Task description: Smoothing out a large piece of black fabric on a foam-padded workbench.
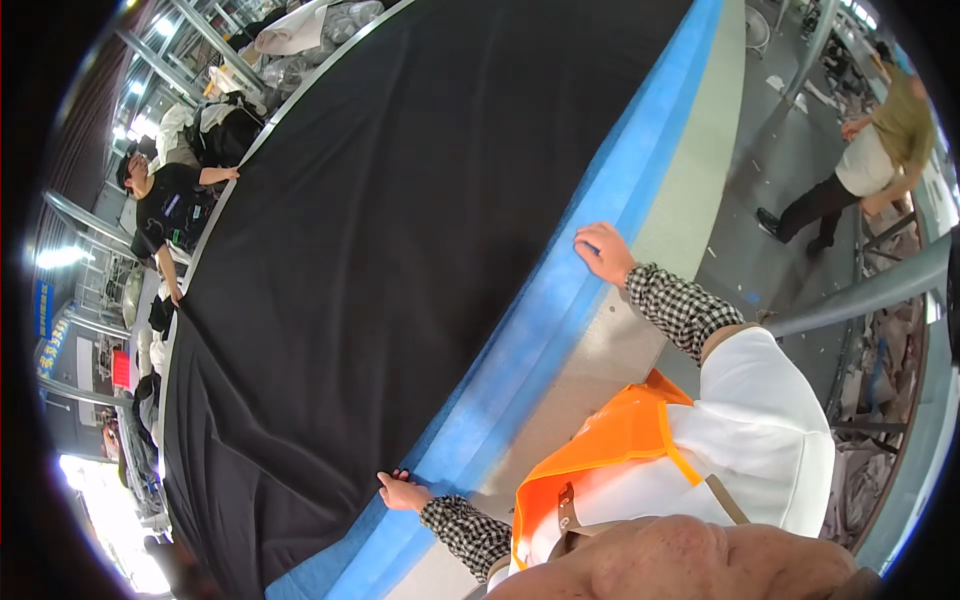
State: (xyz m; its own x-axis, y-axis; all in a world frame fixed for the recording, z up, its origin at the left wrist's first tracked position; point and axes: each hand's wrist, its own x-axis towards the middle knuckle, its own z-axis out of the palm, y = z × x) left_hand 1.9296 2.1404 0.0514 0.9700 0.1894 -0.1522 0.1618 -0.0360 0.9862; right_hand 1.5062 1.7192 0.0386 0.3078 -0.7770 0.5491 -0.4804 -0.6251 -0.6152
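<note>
A wide sheet of black fabric [360, 225] covers most of the long table, with folds near its lower left part. Along my side, strips of blue sheet material [517, 360] show beyond the fabric's edge. My left hand [405, 493] is at that edge, thumb and fingers pinching the black fabric. Farther up the table, my right hand [606, 251] lies on the blue material just outside the black edge. Its fingers are curled, and whether they grip anything is hidden.
Across the table a co-worker [172, 206] has both hands at the fabric's far edge. Another person [877, 157] stands in the aisle at right. A metal pole [862, 289] is beside me. Bundled materials [315, 37] lie beyond the far edge, and scraps litter the floor [750, 195].
</note>
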